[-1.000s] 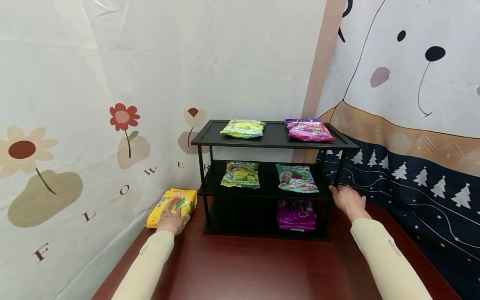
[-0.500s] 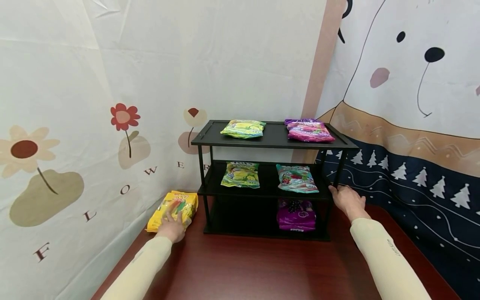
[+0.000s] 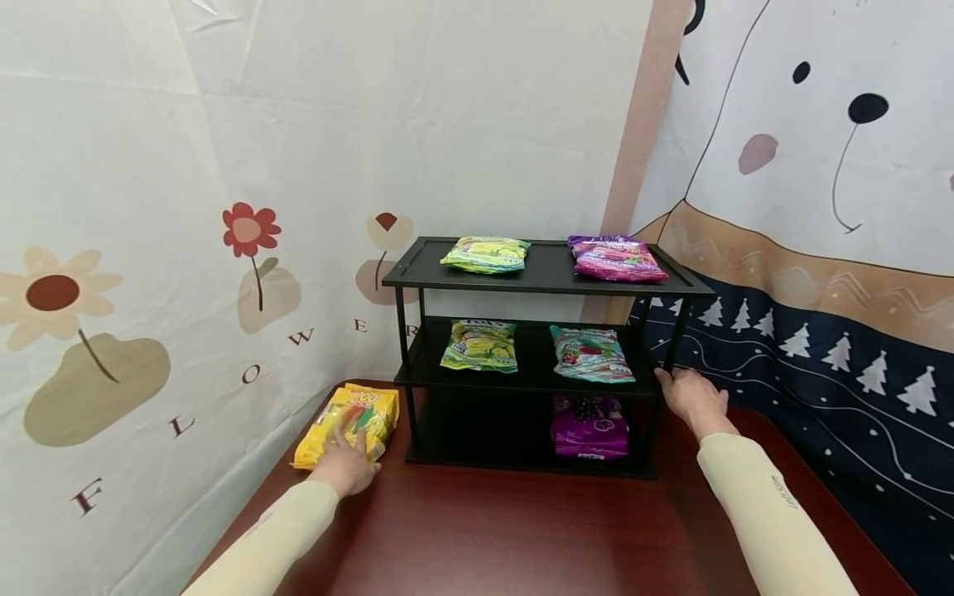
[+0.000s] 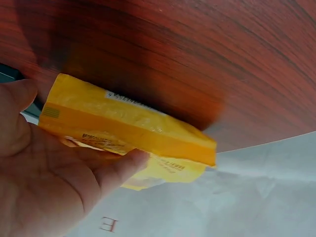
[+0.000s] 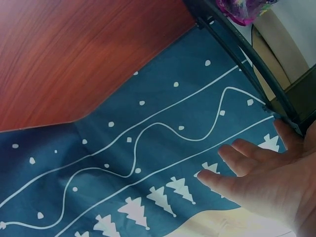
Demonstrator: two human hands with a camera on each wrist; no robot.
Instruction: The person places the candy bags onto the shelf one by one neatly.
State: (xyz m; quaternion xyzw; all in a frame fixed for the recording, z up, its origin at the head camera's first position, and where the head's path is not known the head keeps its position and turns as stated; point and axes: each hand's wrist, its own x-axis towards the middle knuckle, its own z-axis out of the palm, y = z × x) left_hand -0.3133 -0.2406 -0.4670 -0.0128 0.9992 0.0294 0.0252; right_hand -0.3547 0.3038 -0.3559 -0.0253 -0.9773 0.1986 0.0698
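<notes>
A yellow snack bag (image 3: 350,422) lies on the table left of the black shelf rack (image 3: 477,378). My left hand (image 3: 344,468) rests on its near side with fingers spread; in the left wrist view, the left hand (image 4: 54,173) has its fingers extended over the yellow bag (image 4: 123,123) and the thumb held apart. At the rack's right side, my right hand (image 3: 693,399) touches the post by the middle shelf. The right wrist view has the right hand (image 5: 266,173) with loosely extended fingers, one against the black frame (image 5: 256,69).
On the top shelf lie a yellow-green bag (image 3: 486,254) and a purple-pink bag (image 3: 617,258). The middle shelf holds a green bag (image 3: 480,346) and a teal bag (image 3: 592,353). A purple bag (image 3: 590,427) sits bottom right. Printed cloth (image 3: 820,397) hangs around the reddish-brown table (image 3: 507,530).
The yellow bag has shifted slightly to the right and toward me, with my left hand moving nearer along with it. My right hand stays at the rack's post.
</notes>
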